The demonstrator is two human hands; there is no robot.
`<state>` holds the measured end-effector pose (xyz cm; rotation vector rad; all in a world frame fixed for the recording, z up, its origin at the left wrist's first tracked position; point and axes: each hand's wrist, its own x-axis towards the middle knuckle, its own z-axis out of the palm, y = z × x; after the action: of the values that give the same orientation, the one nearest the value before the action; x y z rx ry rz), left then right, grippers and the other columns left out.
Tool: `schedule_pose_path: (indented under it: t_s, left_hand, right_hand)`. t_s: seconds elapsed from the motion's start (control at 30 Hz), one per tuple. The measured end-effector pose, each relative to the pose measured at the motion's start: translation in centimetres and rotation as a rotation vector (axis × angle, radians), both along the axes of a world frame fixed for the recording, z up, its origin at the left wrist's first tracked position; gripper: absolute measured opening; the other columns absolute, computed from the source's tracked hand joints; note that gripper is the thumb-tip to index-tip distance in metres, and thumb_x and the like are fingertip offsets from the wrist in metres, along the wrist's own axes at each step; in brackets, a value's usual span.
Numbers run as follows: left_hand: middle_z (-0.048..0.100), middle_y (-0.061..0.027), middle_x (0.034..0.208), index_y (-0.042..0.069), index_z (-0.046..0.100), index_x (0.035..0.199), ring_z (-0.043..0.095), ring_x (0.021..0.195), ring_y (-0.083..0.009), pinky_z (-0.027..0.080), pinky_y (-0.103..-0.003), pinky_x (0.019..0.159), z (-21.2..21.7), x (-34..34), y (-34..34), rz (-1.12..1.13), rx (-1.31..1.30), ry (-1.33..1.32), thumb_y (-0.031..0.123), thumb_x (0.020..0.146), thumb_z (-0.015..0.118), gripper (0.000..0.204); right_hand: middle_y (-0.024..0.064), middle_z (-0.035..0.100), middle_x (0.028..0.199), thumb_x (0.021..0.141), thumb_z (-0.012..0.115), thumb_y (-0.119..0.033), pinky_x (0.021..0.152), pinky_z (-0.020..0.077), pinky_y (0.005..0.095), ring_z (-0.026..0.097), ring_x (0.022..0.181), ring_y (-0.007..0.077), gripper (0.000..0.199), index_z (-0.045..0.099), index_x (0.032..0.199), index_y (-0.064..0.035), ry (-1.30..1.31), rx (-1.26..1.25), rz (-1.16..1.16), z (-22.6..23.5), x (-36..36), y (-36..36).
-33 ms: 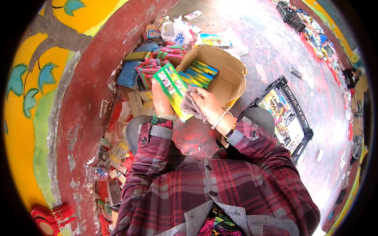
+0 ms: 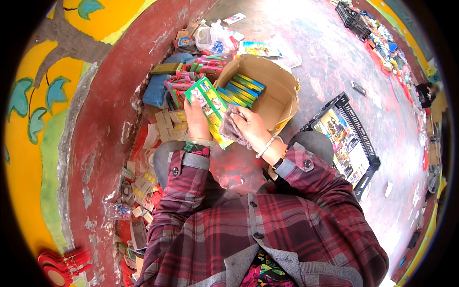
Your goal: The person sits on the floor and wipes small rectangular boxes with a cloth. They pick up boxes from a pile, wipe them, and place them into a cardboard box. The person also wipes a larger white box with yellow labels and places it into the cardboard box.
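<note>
My left hand (image 2: 197, 119) grips the left edge of a flat green and yellow box (image 2: 208, 98), tilted in front of me. My right hand (image 2: 253, 128) is closed on a greyish-brown cloth (image 2: 233, 129), pressed to the flat box's lower right part. Just beyond stands an open cardboard carton (image 2: 283, 93). Inside it several similar slim boxes (image 2: 245, 90) in blue, yellow and green stand in a row. The far end of the flat box overlaps the carton's near left side.
Pink and green items (image 2: 203, 67), a white plastic bag (image 2: 210, 38) and small cartons (image 2: 167, 124) lie piled along the red wall (image 2: 103, 129) at left. At right a black plastic crate (image 2: 356, 136) holds printed sheets. A dark remote-like object (image 2: 358, 88) lies on the floor.
The fingers of my left hand have shifted slightly along the flat box's edge. The cloth and my right hand look almost unmoved.
</note>
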<state>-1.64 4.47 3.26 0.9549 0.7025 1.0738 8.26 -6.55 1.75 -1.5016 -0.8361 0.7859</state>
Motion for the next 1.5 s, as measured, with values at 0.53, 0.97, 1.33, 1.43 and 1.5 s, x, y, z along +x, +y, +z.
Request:
schedule_pose_path:
  t_s: [0.53,0.97,1.33,1.43,1.5]
  left_hand:
    - [0.047,-0.0056,0.125,0.008,0.019,0.142,0.047,0.110,-0.0126,0.039,-0.026,0.094,-2.4,1.3,-2.2,-0.280,0.227,-0.015,0.022,0.098,0.041,0.051]
    - [0.056,-0.0021,0.105,0.006,0.040,0.129,0.053,0.086,-0.0093,0.045,-0.024,0.073,-2.0,-1.4,2.8,0.213,0.032,-0.030,0.028,0.096,0.046,0.040]
    - [0.058,-0.0046,0.106,0.014,0.041,0.129,0.058,0.094,-0.0184,0.050,-0.035,0.083,-1.6,-0.6,1.0,-0.250,-0.230,-0.254,0.032,0.097,0.040,0.038]
    - [0.055,-0.0101,0.113,0.010,0.038,0.131,0.057,0.100,-0.0214,0.048,-0.036,0.088,-3.9,0.0,0.5,-0.520,-0.347,-0.464,0.033,0.097,0.037,0.041]
    - [0.053,-0.0141,0.115,0.004,0.033,0.134,0.057,0.099,-0.0212,0.047,-0.033,0.086,-3.7,-0.2,-1.1,-0.703,-0.374,-0.750,0.029,0.099,0.036,0.043]
  right_hand:
    - [0.0132,0.063,0.092,0.089,0.052,-0.014,0.075,0.0467,0.0318,0.060,0.084,0.0208,0.029,0.054,0.115,-0.0020,-0.208,0.079,-0.039,2.8,2.0,0.6]
    - [0.0219,0.060,0.094,0.087,0.052,-0.022,0.074,0.0473,0.0402,0.059,0.085,0.0362,0.036,0.051,0.117,-0.0015,-0.522,0.017,0.355,1.3,0.5,-0.8]
    - [0.0124,0.058,0.109,0.087,0.055,-0.020,0.091,0.0420,0.0338,0.055,0.100,0.0250,0.038,0.052,0.123,-0.0059,-0.242,0.360,0.139,7.1,3.9,-1.3]
    - [0.0157,0.052,0.118,0.085,0.055,-0.019,0.097,0.0373,0.0413,0.047,0.111,0.0345,0.038,0.053,0.121,-0.0061,-0.804,0.446,0.352,5.7,0.5,-0.5]
    - [0.0158,0.053,0.116,0.084,0.055,-0.018,0.097,0.0362,0.0434,0.046,0.112,0.0347,0.032,0.057,0.114,-0.0051,-0.753,0.499,0.302,5.3,-0.9,-0.7]
